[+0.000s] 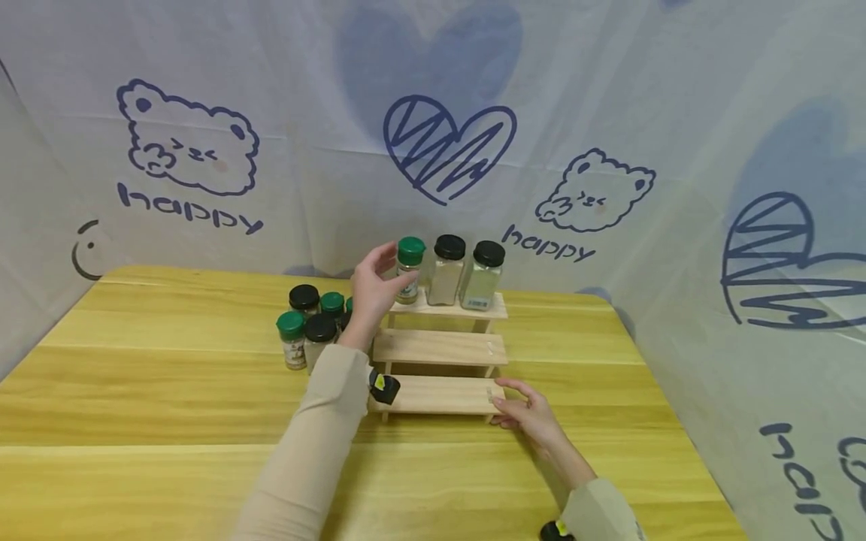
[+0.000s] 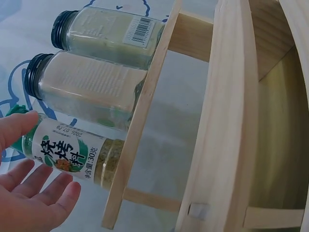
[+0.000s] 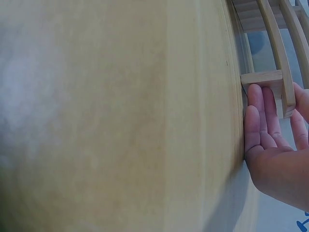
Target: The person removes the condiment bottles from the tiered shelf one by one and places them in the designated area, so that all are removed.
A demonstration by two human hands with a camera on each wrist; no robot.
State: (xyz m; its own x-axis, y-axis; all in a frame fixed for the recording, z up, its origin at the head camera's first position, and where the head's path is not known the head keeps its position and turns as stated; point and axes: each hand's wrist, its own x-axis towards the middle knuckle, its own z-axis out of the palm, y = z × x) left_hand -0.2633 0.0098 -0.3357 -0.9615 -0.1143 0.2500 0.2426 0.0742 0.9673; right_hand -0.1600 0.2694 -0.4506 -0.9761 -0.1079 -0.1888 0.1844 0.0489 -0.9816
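On the top tier of a three-step wooden rack stands a green-capped seasoning bottle with a white label and brown contents. My left hand is around it, thumb by the green cap and the other fingers spread apart from the bottle in the left wrist view. Two black-lidded glass jars stand beside it, the right one bearing a barcode. Down at the lowest tier's right end, my right hand grips the rack, several fingers against the underside and end leg.
Left of the rack, several more bottles and jars with green caps and black lids cluster on the wooden table, partly hidden by my left arm. A printed cloth hangs close behind the rack.
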